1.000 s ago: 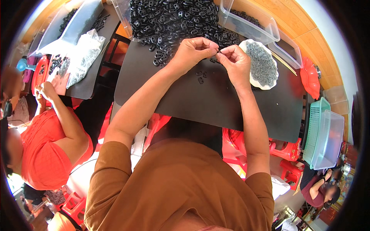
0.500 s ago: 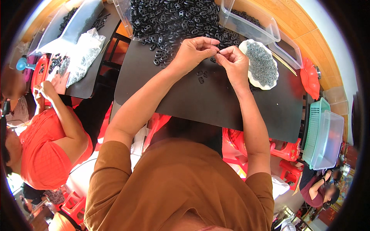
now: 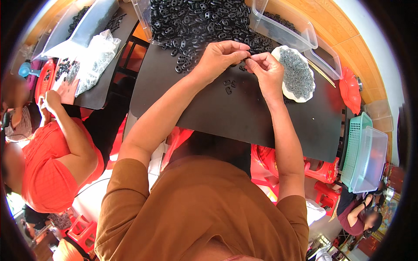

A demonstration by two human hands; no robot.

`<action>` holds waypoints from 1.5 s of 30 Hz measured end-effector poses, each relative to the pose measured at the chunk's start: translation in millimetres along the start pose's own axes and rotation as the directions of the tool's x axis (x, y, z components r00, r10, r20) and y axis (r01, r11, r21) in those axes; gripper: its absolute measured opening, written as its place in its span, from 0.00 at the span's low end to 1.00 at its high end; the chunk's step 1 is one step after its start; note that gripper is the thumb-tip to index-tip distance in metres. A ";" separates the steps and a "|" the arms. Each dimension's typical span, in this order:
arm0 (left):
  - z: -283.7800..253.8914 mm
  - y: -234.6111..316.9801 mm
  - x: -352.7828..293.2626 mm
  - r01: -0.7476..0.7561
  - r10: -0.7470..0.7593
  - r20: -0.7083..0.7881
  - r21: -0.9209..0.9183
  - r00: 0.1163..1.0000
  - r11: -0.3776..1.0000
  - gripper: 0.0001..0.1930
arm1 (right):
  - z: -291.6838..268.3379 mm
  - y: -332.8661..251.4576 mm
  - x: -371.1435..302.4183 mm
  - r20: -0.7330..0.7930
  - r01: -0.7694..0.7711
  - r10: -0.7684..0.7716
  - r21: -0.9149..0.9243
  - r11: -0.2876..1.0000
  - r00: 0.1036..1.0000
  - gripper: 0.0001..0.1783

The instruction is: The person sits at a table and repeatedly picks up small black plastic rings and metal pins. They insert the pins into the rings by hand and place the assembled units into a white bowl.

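Note:
My left hand (image 3: 223, 58) and my right hand (image 3: 266, 70) meet above the dark table (image 3: 174, 102), fingertips pinched together. Between them is a small black piece (image 3: 247, 59), mostly hidden by the fingers. Behind my left hand spreads a big heap of black oval two-hole pieces (image 3: 196, 21), spilling toward me from a clear bin (image 3: 142, 19). Beside my right hand stands a white scalloped dish (image 3: 303, 98) full of small grey metal-looking parts (image 3: 298, 74). Several small black loops (image 3: 228, 85) lie on the table just below my hands.
At the back right are a clear plastic box (image 3: 285, 30), thin sticks (image 3: 322, 72) and a red scalloped tray (image 3: 349, 89). A green basket (image 3: 355, 143) hangs past the right edge. A co-worker in red (image 3: 56, 161) works at a table on the left, near a plastic bag (image 3: 98, 61).
Both hands stay in nearly the same place, still pinching. The right fingers have shifted slightly right, and a bit more of the black piece shows.

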State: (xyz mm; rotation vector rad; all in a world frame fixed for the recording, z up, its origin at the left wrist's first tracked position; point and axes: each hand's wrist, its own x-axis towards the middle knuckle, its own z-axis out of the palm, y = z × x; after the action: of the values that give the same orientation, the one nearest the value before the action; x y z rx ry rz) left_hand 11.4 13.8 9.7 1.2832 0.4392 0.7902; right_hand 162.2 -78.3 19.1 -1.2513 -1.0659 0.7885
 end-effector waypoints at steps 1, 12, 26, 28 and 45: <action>-1.5 -0.8 0.2 -0.006 0.006 0.009 -0.019 1.000 1.000 0.12 | 0.3 -0.1 0.1 -0.001 0.007 -0.007 0.006 1.000 1.000 0.03; -1.6 -2.4 -0.6 0.012 -0.012 -0.043 -0.005 0.999 1.000 0.12 | 2.3 3.8 -1.2 0.003 0.060 -0.060 -0.089 0.994 0.998 0.04; 1.8 -0.6 -0.4 -0.042 0.050 -0.032 0.230 0.998 0.972 0.15 | -1.8 6.8 -0.2 0.039 -0.036 0.036 0.008 0.999 0.999 0.04; 2.8 -2.0 0.0 -0.074 0.078 -0.027 0.125 0.997 0.989 0.15 | -0.2 3.4 -0.3 0.016 -0.043 0.042 0.048 0.998 0.999 0.04; 2.6 0.1 -2.3 0.042 -0.038 -0.031 0.117 0.999 0.992 0.09 | -6.2 -5.0 2.1 0.067 -0.033 0.034 -0.016 0.999 0.997 0.04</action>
State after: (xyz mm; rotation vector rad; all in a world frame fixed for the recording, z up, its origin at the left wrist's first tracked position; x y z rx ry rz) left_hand 11.7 10.4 10.1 1.3690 0.5398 0.7590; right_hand 168.4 -79.4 24.5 -1.2659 -1.1095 0.8552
